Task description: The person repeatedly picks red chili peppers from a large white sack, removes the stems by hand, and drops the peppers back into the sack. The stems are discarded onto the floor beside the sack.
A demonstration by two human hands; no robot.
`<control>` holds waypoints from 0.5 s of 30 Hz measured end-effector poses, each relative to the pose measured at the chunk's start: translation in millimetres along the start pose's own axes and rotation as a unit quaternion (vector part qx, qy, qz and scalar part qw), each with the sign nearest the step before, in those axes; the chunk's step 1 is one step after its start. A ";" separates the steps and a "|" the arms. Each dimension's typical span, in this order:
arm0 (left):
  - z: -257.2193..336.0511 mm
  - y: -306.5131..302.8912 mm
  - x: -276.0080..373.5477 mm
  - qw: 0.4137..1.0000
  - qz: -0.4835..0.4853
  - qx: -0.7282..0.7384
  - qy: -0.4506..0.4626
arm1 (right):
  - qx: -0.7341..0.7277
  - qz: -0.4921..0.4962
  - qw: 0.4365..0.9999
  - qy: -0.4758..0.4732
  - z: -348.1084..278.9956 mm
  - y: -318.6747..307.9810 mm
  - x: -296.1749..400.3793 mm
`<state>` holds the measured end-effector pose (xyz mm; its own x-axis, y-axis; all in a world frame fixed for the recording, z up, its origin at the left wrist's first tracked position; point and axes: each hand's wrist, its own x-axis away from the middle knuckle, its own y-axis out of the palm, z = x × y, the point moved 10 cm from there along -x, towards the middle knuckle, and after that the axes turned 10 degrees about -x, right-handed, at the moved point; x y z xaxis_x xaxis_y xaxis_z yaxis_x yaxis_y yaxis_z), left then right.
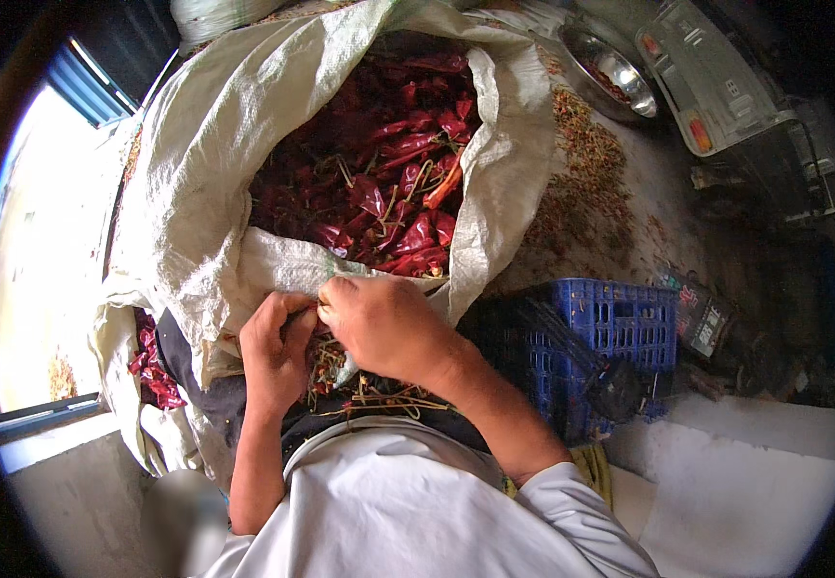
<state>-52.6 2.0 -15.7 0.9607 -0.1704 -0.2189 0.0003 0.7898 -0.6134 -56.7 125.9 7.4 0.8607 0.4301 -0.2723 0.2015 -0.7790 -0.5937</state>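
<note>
My left hand (pixel 278 350) and my right hand (pixel 382 325) meet at the near rim of a large white woven sack (pixel 193 195). Between their pinched fingertips sits a dried red chilli pepper, mostly hidden, with only a little of it showing. The sack gapes wide and is filled with dried red chilli peppers (pixel 388 180), some with pale stems. Below my hands, loose stems and chilli bits (pixel 388 403) lie across dark cloth on my lap.
A second white sack (pixel 115 361) with dried chillies (pixel 151 365) stands at my left. Blue plastic crates (pixel 616 325) are at my right. Chilli scraps (pixel 583 166) cover the floor beyond, near a steel bowl (pixel 609 72). A bright doorway (pixel 41 260) opens on the left.
</note>
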 end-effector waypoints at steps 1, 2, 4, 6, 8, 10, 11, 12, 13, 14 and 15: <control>11.2 -3.6 -1.3 0.999 0.014 -0.038 0.029 | 0.041 0.003 0.999 -0.009 -4.9 1.8 0.6; 21.7 -6.8 -2.0 0.995 0.028 -0.075 0.058 | 0.082 0.006 0.996 -0.018 -11.0 3.8 1.1; 34.9 -11.3 -2.0 0.987 0.044 -0.116 0.100 | 0.119 0.012 0.993 -0.022 -16.2 6.2 2.9; 44.8 -14.9 -1.4 0.981 0.047 -0.141 0.125 | 0.106 0.024 0.994 -0.021 -16.5 7.1 6.4; 51.3 -17.1 -0.8 0.979 0.038 -0.149 0.134 | 0.026 0.050 0.998 -0.015 -12.1 5.4 9.2; 55.4 -20.5 1.3 0.980 0.051 -0.130 0.144 | -0.117 0.090 0.989 -0.004 -3.6 -0.2 11.5; 57.0 -21.7 2.9 0.980 0.057 -0.120 0.149 | -0.141 0.091 0.986 0.016 -2.6 -0.9 12.1; 54.9 -24.0 3.8 0.984 0.065 -0.100 0.133 | -0.165 0.090 0.982 0.035 -6.3 -3.6 11.6; 52.5 -25.9 5.2 0.987 0.072 -0.080 0.118 | -0.189 0.089 0.976 0.055 -6.7 -4.7 11.8; 49.4 -27.9 7.1 0.990 0.079 -0.060 0.103 | -0.222 0.072 0.969 0.085 -0.9 -0.5 11.4; 35.8 -27.2 9.1 0.996 0.071 0.013 0.060 | -0.334 0.052 0.930 0.146 7.8 8.6 13.7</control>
<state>-34.0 0.1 26.2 0.9118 -0.1241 -0.3915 -0.1242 0.8254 -0.5508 -46.8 128.7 -7.3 0.9624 0.2704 -0.0266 0.2714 -0.9610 0.0526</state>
